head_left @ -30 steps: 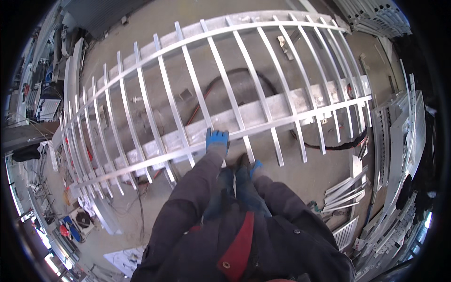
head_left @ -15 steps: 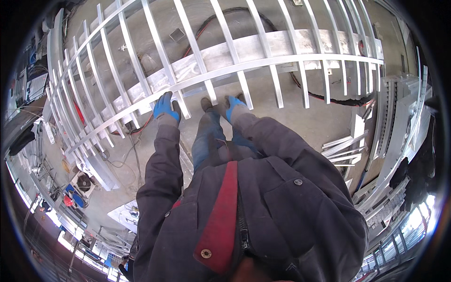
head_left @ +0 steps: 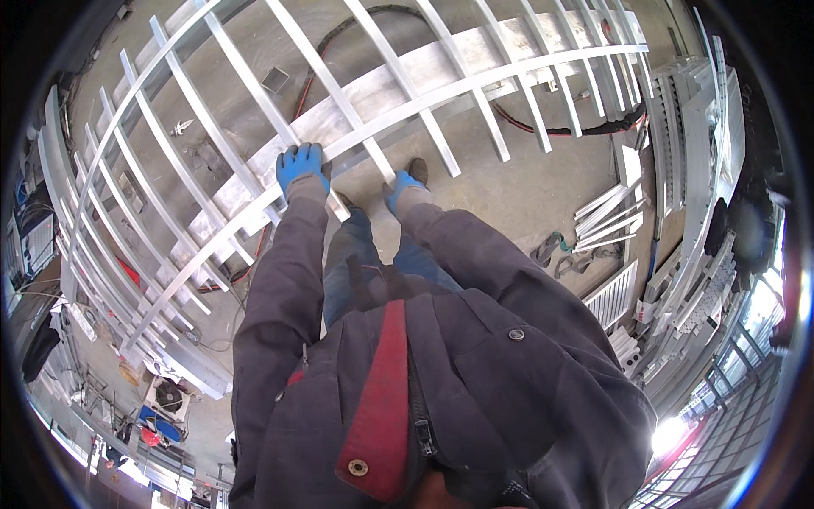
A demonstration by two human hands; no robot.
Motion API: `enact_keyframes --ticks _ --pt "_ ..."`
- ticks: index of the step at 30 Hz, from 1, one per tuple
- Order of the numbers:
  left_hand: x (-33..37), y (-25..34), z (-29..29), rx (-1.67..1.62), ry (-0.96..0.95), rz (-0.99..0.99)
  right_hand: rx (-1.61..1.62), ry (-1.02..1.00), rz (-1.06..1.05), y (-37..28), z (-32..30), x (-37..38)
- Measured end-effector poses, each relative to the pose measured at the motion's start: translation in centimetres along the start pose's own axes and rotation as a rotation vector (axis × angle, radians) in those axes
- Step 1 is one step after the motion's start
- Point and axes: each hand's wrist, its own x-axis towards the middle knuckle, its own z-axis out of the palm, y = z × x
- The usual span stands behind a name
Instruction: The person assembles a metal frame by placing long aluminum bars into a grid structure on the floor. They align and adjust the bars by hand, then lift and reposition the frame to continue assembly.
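A long silver metal railing (head_left: 475, 82) with several parallel bars crosses the floor in front of me. My left hand (head_left: 303, 168), in a blue and grey glove, bends its fingers over the railing's near rail beside one of the bars. My right hand (head_left: 407, 191), gloved the same way, is closed at the near end of another bar (head_left: 373, 151); its fingers are partly hidden. Beyond the near rail, a wide flat silver beam (head_left: 428, 69) lies beneath the bars. One of my boots (head_left: 417, 170) shows just past my right hand.
A black hose (head_left: 551, 131) with a red line curves under the railing. On the right lie loose pale metal lengths (head_left: 606, 216), a grey strap (head_left: 566, 256) and stacked long profiles (head_left: 674, 140). A boxy fan-like unit (head_left: 168, 397) stands at lower left.
In view, the railing's left part has come nearer while its right end has shifted left and up. My left hand now reaches further over the rail. My right hand has moved to the bar's end.
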Motion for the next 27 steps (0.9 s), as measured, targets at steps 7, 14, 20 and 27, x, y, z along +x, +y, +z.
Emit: enact_keyframes --ticks 7,14,20,27 --pt "-0.1 -0.3 -0.8 0.004 -0.069 0.001 0.051 0.087 0.05 3.9 4.3 -1.0" --pt "0.0 0.2 -1.3 0.037 -0.139 -0.01 0.122 -0.036 0.042 5.7 3.8 -1.2" --pt "-1.2 0.0 -1.1 -0.1 -0.008 -0.041 0.016 -0.036 0.015 6.6 4.3 -0.6" --pt "-12.4 -7.7 -3.6 -0.212 0.133 -0.332 0.177 -0.056 -0.273 3.3 -1.0 -3.7"
